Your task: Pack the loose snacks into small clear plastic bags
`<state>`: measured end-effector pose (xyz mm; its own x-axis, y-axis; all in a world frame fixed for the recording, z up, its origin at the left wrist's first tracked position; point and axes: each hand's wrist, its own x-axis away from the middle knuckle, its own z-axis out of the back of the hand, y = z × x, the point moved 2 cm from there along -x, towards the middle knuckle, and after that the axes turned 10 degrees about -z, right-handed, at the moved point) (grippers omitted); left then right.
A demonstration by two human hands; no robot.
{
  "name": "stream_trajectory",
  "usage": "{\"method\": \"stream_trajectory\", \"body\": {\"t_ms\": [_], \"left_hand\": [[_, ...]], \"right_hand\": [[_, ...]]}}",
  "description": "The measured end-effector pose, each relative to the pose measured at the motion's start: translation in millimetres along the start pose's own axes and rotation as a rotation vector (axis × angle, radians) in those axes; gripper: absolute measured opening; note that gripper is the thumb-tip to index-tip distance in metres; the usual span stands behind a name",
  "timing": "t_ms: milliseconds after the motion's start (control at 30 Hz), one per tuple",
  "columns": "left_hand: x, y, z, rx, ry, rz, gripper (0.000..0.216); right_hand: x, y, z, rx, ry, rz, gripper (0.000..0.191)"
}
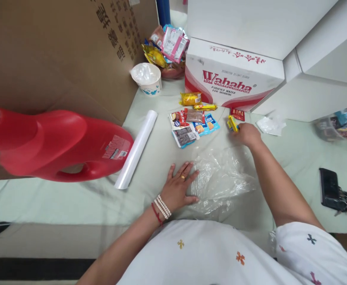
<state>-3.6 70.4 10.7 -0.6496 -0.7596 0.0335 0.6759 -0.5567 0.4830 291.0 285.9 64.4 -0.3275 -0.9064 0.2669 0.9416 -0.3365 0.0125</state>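
Note:
My left hand (178,186) lies flat with its fingers spread on the left edge of a clear plastic bag (221,178) spread out on the pale green table. My right hand (246,133) reaches forward past the bag, and its fingers are closed on a small yellow snack packet (232,123). A cluster of small snack packets (193,124) lies just left of that hand. A yellow packet (190,98), a thin yellow bar (204,107) and a small red packet (238,114) lie near the white box.
A white Wahaha box (229,79) stands behind the snacks. A large cardboard sheet (57,51) and a red jug (57,144) fill the left side. A white roll (136,149), a paper cup (147,78), a snack bowl (169,49), a phone with keys (334,190).

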Motion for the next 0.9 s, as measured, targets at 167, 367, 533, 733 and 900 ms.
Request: {"method": "stream_trajectory", "body": {"t_ms": [167,367,533,733,900], "left_hand": [[0,-1,0,0.016,-0.005,0.001,0.097],[-1,-1,1,0.042,-0.027,0.023,0.096],[-1,-1,0,0.027,-0.014,0.019,0.096],[-1,-2,1,0.004,-0.016,0.009,0.094],[-2,1,1,-0.008,-0.024,0.017,0.094]], "right_hand": [[-32,-61,33,0.052,0.161,0.369,0.039],[-54,-130,16,0.223,0.157,0.554,0.048],[-48,-91,21,0.349,0.108,0.411,0.046],[1,-11,37,0.309,0.076,0.438,0.036],[36,12,40,0.274,0.069,0.449,0.031]]}}
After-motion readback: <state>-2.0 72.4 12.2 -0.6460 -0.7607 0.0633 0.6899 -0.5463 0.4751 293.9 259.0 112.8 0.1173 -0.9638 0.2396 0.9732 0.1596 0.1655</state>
